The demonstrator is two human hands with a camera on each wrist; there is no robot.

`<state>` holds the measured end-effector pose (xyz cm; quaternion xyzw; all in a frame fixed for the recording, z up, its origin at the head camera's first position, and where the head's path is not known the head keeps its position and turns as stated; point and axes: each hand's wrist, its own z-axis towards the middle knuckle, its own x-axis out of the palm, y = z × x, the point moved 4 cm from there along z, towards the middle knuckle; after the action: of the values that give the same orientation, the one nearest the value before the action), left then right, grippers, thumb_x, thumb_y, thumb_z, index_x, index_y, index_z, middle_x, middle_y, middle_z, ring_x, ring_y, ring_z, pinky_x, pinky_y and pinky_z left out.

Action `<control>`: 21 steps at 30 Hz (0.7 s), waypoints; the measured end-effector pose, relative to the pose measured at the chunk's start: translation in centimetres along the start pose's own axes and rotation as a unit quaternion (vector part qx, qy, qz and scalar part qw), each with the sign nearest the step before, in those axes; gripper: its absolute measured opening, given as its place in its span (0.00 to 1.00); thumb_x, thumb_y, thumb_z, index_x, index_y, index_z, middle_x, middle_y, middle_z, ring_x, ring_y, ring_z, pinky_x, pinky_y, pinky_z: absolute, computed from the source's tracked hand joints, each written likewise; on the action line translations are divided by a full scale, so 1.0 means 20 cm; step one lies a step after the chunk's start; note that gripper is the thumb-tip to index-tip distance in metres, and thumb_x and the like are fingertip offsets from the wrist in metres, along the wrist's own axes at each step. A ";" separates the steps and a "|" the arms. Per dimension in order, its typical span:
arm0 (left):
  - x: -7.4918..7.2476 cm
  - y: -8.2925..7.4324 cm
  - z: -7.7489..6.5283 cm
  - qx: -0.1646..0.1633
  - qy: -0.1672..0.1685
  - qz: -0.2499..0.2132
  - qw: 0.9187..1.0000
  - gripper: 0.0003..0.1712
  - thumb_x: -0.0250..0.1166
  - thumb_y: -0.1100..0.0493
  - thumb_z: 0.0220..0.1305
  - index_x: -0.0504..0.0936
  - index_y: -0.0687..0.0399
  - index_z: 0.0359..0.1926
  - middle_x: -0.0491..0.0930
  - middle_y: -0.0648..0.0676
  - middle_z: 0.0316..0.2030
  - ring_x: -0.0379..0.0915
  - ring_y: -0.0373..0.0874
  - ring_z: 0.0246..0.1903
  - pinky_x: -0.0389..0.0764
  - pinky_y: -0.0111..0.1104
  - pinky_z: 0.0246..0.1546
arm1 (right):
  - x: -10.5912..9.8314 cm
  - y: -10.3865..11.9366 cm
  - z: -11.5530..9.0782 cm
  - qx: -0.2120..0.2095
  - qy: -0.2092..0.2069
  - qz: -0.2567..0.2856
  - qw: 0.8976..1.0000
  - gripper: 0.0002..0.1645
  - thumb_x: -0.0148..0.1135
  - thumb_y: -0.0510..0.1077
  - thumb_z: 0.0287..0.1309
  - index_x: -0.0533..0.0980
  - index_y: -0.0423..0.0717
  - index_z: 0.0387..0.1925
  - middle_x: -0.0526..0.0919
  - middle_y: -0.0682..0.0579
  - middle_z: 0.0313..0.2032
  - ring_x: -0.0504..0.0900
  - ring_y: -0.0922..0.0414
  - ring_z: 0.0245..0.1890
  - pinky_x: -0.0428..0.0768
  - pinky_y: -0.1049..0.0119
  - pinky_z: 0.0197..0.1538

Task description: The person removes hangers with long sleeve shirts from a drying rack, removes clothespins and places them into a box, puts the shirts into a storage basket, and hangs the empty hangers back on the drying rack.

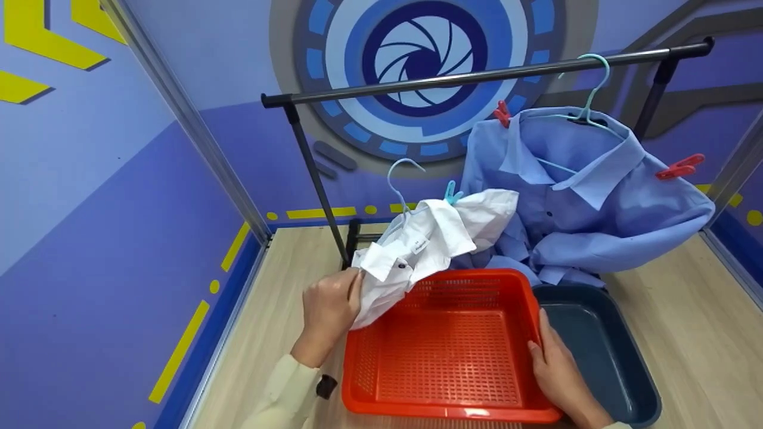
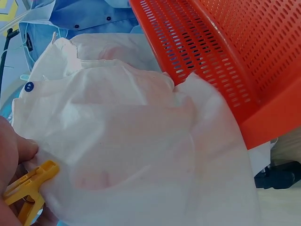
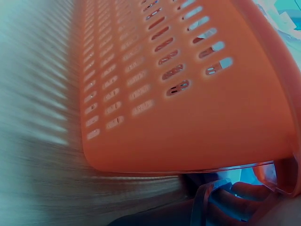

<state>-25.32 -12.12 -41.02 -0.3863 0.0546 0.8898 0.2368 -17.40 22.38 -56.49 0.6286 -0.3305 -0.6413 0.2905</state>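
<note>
My left hand (image 1: 331,304) grips the near shoulder of a white shirt (image 1: 441,229) with a collar and dark button. A pale blue hanger (image 1: 396,185) is inside the shirt, and a light blue clothespin (image 1: 453,193) sits on its far shoulder. In the left wrist view, a yellow clothespin (image 2: 35,186) shows at the left fingers, against the white cloth. My right hand (image 1: 560,363) holds the right rim of an empty red basket (image 1: 447,412), thumb on the inner side. Part of the shirt hangs over the basket's back left corner.
A blue shirt (image 1: 596,220) hangs from a black rack bar (image 1: 495,74) on a green hanger (image 1: 596,89), with red clothespins (image 1: 679,167) at its shoulders. Beside the basket stands a dark tray (image 1: 596,339) on the wooden table (image 1: 685,345). Panels close off the back and left.
</note>
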 end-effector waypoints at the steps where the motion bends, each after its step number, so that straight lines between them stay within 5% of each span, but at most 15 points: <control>1: 0.00 0.00 0.00 0.001 -0.001 0.000 1.000 0.09 0.65 0.57 0.61 0.80 0.51 0.25 0.76 0.50 0.14 0.69 0.41 0.14 0.62 0.28 0.15 | 0.00 0.00 0.00 0.001 0.001 0.001 1.000 0.42 0.41 0.35 0.71 0.30 0.44 0.75 0.47 0.31 0.73 0.53 0.33 0.70 0.57 0.35 0.67; 21: 0.05 -0.03 -0.08 0.011 -0.001 0.002 1.000 0.08 0.66 0.57 0.60 0.80 0.50 0.25 0.80 0.51 0.17 0.76 0.46 0.17 0.69 0.36 0.14 | -0.01 0.00 0.00 0.007 0.000 0.006 1.000 0.42 0.42 0.36 0.71 0.31 0.44 0.75 0.48 0.30 0.72 0.55 0.32 0.69 0.58 0.35 0.66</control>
<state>-24.65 -11.67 -42.86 -0.3825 0.0644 0.8900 0.2396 -17.36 22.49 -56.40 0.6283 -0.3390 -0.6374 0.2900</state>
